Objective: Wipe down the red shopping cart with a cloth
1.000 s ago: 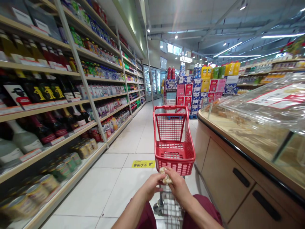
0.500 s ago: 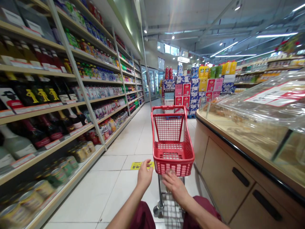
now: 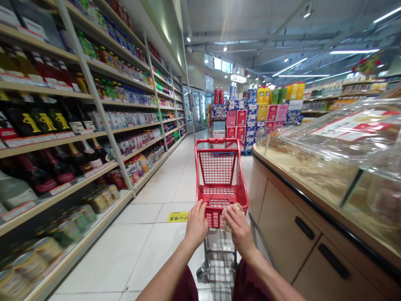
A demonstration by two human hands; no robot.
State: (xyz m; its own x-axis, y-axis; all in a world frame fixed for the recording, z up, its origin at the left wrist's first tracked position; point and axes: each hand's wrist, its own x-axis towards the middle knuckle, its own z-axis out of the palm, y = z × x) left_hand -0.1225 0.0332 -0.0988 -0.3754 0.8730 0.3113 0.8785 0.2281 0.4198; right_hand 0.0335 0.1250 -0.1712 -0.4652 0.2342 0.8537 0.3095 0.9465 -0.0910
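Note:
A red plastic shopping cart stands straight in front of me, its basket holding nothing I can see. My left hand lies at the near left corner of the basket, fingers curled over the rim. At the near right part of the same rim, my right hand presses a crumpled beige cloth against the plastic. The fingers of that hand are bent around the cloth and hide much of it. Below the basket, the grey metal frame and wheels show between my knees.
Shelves of bottles and cans line the left side. On the right stands a wooden counter with clear covers. Stacked drink boxes stand ahead. A yellow floor sign lies left of the cart.
My left hand has moved from beside the basket onto its rim. My right hand has risen from under the front edge to the right part of the rim, and the cloth now shows.

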